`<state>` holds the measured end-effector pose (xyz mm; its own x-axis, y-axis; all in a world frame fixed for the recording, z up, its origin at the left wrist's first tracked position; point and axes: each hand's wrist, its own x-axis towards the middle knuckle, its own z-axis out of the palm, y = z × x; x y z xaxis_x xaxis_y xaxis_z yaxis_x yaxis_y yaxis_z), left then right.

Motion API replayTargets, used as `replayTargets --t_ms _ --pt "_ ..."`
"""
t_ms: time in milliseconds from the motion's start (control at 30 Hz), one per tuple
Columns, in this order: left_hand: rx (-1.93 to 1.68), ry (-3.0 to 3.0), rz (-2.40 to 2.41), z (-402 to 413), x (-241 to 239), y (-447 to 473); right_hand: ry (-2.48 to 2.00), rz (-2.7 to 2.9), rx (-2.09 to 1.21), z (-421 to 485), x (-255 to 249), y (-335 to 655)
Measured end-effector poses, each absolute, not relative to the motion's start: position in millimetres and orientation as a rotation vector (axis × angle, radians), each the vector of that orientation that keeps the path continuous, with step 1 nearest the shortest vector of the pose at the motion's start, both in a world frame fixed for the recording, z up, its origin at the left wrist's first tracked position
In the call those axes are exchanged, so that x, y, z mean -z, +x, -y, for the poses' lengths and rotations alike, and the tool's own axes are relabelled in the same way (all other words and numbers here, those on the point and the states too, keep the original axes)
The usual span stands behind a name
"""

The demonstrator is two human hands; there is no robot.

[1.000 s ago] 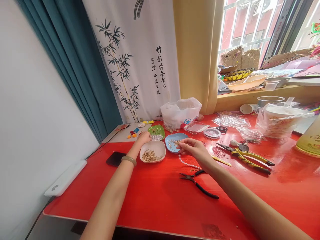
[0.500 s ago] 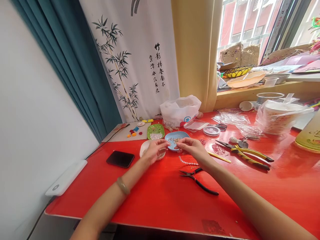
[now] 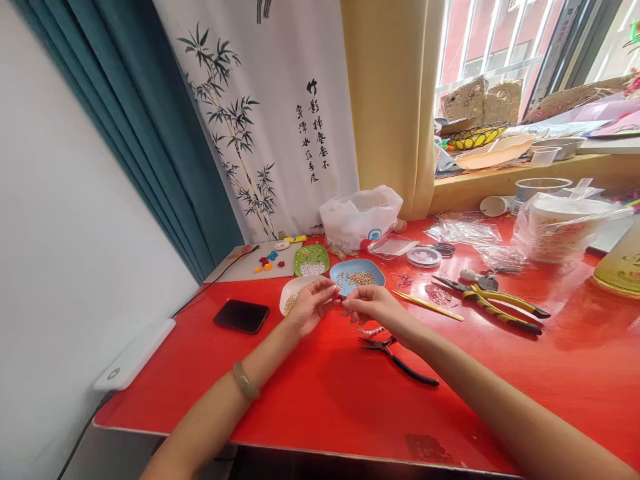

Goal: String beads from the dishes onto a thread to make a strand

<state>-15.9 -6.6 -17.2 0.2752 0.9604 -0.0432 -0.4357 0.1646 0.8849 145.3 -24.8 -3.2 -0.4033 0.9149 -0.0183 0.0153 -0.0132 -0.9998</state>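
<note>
My left hand (image 3: 314,307), with a bangle (image 3: 246,381) on its wrist, is pinched shut over the edge of a white dish (image 3: 289,292) of gold beads. Facing it, my right hand (image 3: 373,307) pinches in front of a blue dish (image 3: 377,272) that holds gold beads (image 3: 361,279). The fingertips nearly meet; whatever lies between them is too small to name. Under my right hand, a strand of white beads (image 3: 371,331) is partly hidden. Black-handled pliers (image 3: 383,345) lie just below it.
A green dish (image 3: 300,253) with white beads stands behind. At left lies a phone (image 3: 241,316). To the right are gold tweezers (image 3: 430,305), yellow-black pliers (image 3: 493,303) and a reel (image 3: 424,257). A plastic bag (image 3: 360,217) stands at the back.
My right hand has drawn back from over the blue dish, slightly down and left, uncovering the gold beads and the tweezers. My left hand has barely moved.
</note>
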Motion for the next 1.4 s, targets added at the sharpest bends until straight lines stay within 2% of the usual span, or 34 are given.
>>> replayTargets --t_ms 933,1400 --pt "-1.082 0.91 -0.72 2 27 -18 -0.998 1.526 -1.557 29 -2 143" --pt "-1.076 1.121 -0.829 9 17 -16 -1.024 1.522 -1.513 30 -3 143"
